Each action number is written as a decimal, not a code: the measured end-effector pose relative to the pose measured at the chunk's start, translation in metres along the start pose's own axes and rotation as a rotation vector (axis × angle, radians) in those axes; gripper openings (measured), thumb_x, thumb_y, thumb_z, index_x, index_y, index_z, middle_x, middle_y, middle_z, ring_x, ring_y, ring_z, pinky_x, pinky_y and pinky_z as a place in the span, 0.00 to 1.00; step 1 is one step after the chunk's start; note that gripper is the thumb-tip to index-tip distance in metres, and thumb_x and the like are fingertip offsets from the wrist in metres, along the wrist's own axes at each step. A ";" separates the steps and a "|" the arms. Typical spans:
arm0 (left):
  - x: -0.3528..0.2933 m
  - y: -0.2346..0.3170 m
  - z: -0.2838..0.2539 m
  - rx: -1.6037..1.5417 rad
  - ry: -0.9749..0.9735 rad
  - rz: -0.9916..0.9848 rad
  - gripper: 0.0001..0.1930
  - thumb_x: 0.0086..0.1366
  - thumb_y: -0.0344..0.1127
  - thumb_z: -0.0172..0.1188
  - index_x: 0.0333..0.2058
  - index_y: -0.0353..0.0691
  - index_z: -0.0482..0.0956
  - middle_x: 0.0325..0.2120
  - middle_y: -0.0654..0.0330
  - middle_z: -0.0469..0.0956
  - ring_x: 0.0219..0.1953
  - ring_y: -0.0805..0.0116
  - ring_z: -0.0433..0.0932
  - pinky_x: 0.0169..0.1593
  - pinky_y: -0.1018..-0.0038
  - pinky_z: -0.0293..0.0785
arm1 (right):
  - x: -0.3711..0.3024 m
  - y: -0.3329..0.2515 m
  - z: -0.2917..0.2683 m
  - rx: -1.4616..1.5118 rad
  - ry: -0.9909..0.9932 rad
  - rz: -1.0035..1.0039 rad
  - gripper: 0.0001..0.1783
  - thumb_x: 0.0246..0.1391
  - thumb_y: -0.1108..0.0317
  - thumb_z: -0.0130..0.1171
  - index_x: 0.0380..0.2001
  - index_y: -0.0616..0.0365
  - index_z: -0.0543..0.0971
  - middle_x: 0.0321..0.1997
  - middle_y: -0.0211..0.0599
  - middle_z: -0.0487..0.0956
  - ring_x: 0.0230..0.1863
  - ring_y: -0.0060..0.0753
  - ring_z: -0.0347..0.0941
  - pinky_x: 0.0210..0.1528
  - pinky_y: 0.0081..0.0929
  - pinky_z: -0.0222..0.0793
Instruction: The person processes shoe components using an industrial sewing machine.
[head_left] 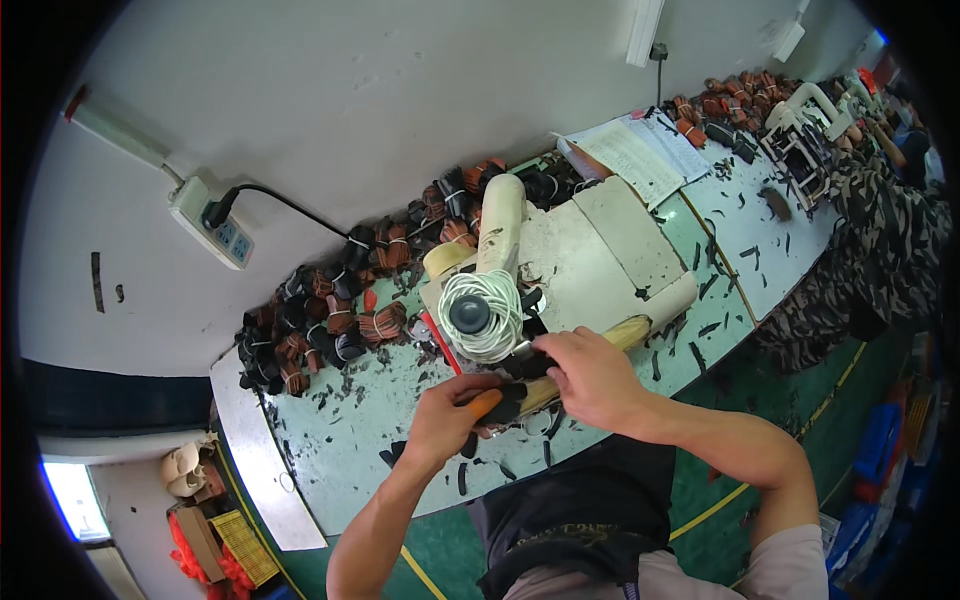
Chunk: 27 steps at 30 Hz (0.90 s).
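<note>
A cream-coloured machine (590,240), which looks like a sewing or trimming machine, stands on the worktable before me. White cord (483,342) is coiled round a dark round knob (469,314) at its near left end. My left hand (446,418) is closed on a black piece (509,401) at the machine's front; something orange (484,403) shows by the thumb. My right hand (592,380) has its fingers bent and pressed together at the machine's working end, above a worn yellowish bar (626,333). What those fingers hold is hidden.
Bundles of brown and black pieces (380,322) line the wall side of the pale table (330,450). Dark scraps are scattered over it. Papers (640,155) lie behind the machine. A power strip (212,222) hangs on the wall. Someone in camouflage clothing (850,255) works at the right.
</note>
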<state>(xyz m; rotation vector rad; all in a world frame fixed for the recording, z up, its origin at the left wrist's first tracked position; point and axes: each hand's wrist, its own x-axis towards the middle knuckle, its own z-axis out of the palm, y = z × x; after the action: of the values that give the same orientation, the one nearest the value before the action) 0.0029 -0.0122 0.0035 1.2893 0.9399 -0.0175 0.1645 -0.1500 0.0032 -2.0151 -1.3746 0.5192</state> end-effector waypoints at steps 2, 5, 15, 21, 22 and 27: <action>-0.003 0.001 -0.005 0.044 0.015 -0.026 0.09 0.61 0.32 0.60 0.39 0.34 0.79 0.30 0.57 0.82 0.19 0.78 0.75 0.23 0.81 0.70 | -0.003 0.005 0.000 0.017 -0.013 0.001 0.13 0.45 0.78 0.55 0.38 0.60 0.75 0.33 0.42 0.75 0.38 0.48 0.69 0.42 0.42 0.67; -0.002 0.001 -0.003 0.228 0.147 0.030 0.09 0.60 0.31 0.60 0.39 0.35 0.79 0.29 0.57 0.82 0.18 0.77 0.75 0.23 0.80 0.71 | -0.004 0.010 -0.001 0.050 -0.060 0.004 0.12 0.45 0.78 0.55 0.36 0.59 0.76 0.33 0.42 0.75 0.39 0.48 0.69 0.43 0.42 0.67; 0.007 -0.013 0.020 0.240 0.231 0.131 0.10 0.60 0.32 0.60 0.38 0.33 0.80 0.27 0.56 0.82 0.18 0.74 0.77 0.21 0.76 0.72 | 0.000 0.002 0.006 0.002 -0.039 -0.014 0.12 0.44 0.80 0.58 0.36 0.58 0.77 0.38 0.42 0.74 0.43 0.48 0.70 0.46 0.37 0.68; -0.013 -0.014 -0.019 -0.184 -0.180 -0.159 0.17 0.67 0.33 0.56 0.52 0.32 0.74 0.40 0.56 0.80 0.36 0.74 0.80 0.36 0.82 0.74 | -0.017 0.012 -0.009 0.037 0.106 -0.226 0.19 0.37 0.84 0.57 0.36 0.57 0.79 0.39 0.40 0.75 0.43 0.45 0.71 0.44 0.35 0.70; -0.015 -0.015 -0.021 -0.202 -0.188 -0.161 0.17 0.67 0.33 0.56 0.52 0.32 0.74 0.40 0.56 0.80 0.36 0.74 0.80 0.36 0.82 0.74 | -0.019 0.014 -0.011 0.025 0.093 -0.222 0.19 0.37 0.84 0.57 0.36 0.57 0.79 0.39 0.40 0.75 0.43 0.45 0.71 0.44 0.35 0.70; -0.015 -0.010 -0.016 -0.179 -0.163 -0.122 0.14 0.68 0.30 0.53 0.50 0.32 0.73 0.33 0.58 0.80 0.30 0.77 0.78 0.29 0.83 0.72 | -0.025 0.011 -0.020 -0.011 0.364 -0.519 0.21 0.30 0.82 0.60 0.34 0.55 0.80 0.48 0.38 0.74 0.49 0.44 0.71 0.46 0.32 0.73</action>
<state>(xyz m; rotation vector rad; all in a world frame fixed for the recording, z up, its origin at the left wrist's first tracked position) -0.0211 -0.0101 0.0050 1.0480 0.8587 -0.1281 0.1751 -0.1815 0.0089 -1.5668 -1.5786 -0.0833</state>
